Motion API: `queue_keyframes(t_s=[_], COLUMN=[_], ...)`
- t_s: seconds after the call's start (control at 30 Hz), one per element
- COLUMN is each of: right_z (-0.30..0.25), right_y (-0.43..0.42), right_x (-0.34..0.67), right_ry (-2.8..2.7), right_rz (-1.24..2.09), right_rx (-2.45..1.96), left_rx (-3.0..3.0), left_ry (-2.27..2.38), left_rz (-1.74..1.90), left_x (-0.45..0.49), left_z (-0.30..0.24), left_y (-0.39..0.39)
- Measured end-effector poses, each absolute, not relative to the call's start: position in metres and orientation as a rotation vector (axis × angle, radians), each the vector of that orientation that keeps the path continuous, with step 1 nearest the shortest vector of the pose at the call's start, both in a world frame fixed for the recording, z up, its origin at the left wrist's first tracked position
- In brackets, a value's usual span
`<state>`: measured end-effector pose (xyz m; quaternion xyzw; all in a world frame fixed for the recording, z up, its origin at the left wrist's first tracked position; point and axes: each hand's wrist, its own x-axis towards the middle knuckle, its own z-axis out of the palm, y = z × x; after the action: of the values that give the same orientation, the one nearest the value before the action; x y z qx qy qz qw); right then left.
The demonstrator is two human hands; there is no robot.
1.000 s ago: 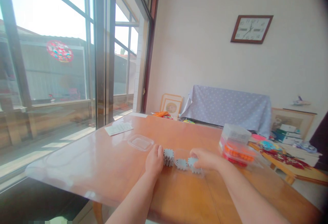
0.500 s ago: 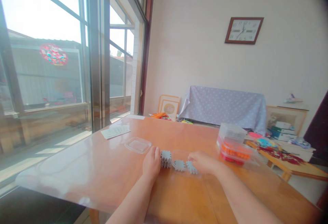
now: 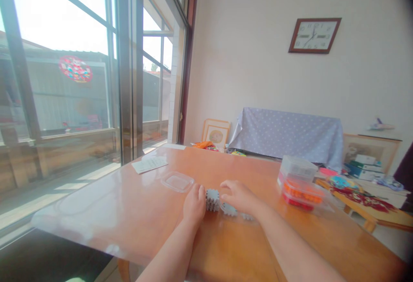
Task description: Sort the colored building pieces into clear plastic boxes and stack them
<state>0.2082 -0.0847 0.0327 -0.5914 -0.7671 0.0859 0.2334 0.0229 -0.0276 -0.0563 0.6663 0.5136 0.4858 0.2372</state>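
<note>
A small grey toothed cube (image 3: pixel 212 199) stands on the wooden table (image 3: pixel 129 213). My left hand (image 3: pixel 194 205) rests against its left side with fingers curled, thumb up beside it. My right hand (image 3: pixel 238 197) lies over flat grey toothed pieces (image 3: pixel 229 209) just right of the cube, fingers bent down onto them; more pieces (image 3: pixel 247 217) peek out under the wrist. Whether the right hand grips a piece is hidden.
A clear plastic lid (image 3: pixel 177 181) lies beyond the cube, a paper sheet (image 3: pixel 149 163) further left. Stacked clear boxes (image 3: pixel 298 182) with orange and red contents stand at right. A large window is on the left; a covered sofa (image 3: pixel 287 133) and cluttered low table (image 3: pixel 361 196) lie behind.
My right hand has slid left, from the rightmost flat piece to over the pieces next to the cube. The left hand stays against the cube.
</note>
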Motion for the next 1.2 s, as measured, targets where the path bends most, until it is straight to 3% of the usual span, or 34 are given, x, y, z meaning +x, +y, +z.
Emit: queue_keyframes(t_s=[0.33,1.2], right_z=[0.023,0.009], right_y=[-0.066,-0.087], right_x=[0.183,0.245], right_ry=[-2.241,-2.05], right_rz=[0.275,0.431], right_rx=[-1.599,-1.828], left_rx=[1.815,1.822], left_ry=[1.378,1.403], left_rz=[1.348,1.355], left_x=[0.022,0.023], left_z=[-0.056,-0.056], left_y=[-0.028,-0.029])
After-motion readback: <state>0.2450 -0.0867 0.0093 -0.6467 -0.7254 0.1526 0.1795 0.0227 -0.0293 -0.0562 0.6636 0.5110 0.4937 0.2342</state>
